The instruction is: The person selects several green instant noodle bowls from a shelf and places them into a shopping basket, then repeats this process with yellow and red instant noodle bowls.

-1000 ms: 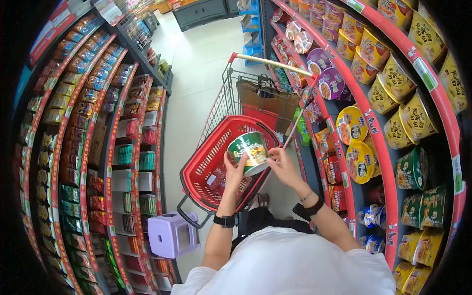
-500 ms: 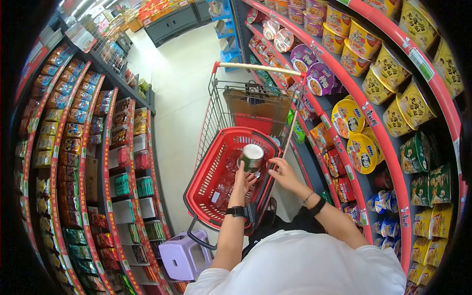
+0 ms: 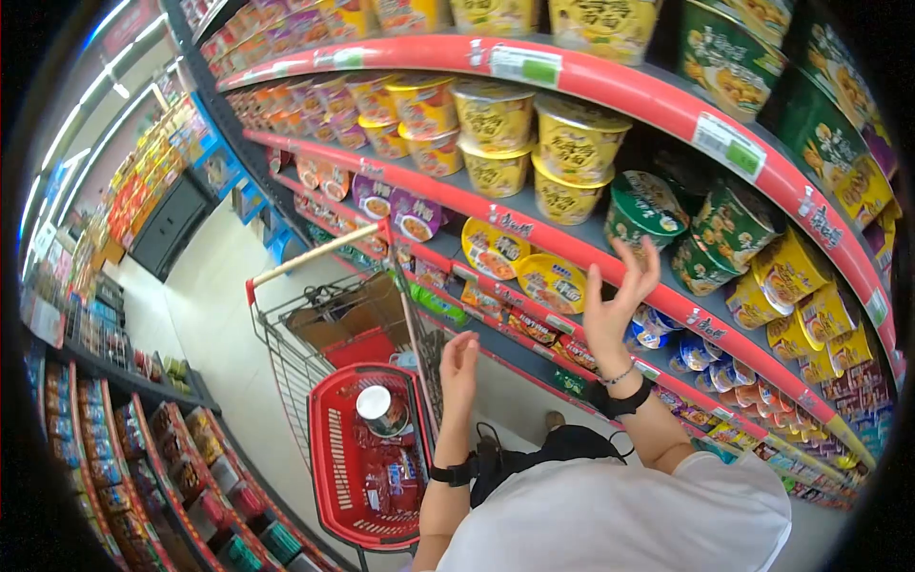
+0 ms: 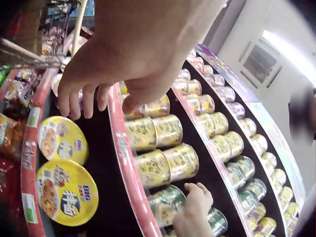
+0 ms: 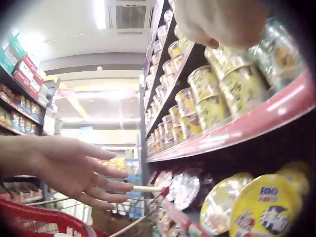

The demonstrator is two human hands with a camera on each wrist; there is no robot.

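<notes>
My left hand [image 3: 459,370] hangs over the right rim of the red shopping basket [image 3: 319,467] with relaxed fingers and holds nothing. In the right wrist view the same left hand [image 5: 74,170] shows spread fingers. My right hand [image 3: 620,310] is raised in front of the noodle shelf, fingers apart and lightly bent, overlapping a green instant noodle tub [image 3: 648,205] in the head view. Beside it stand stacked green tubs [image 3: 729,229] and yellow tubs [image 3: 570,157]. A green noodle tub with its white end up [image 3: 374,402] lies in the basket near red packets [image 3: 381,486].
The wire shopping cart [image 3: 286,324] stands at the basket's far end, a brown cardboard box [image 3: 334,319] inside. Red shelf edges [image 3: 610,81] curve along my right. Packet shelves [image 3: 152,458] line the left, with the tiled aisle floor [image 3: 205,276] between.
The green tub left my left hand and now lies in the basket. My view turned right toward the noodle shelf, and my right hand moved from the basket up to the shelf.
</notes>
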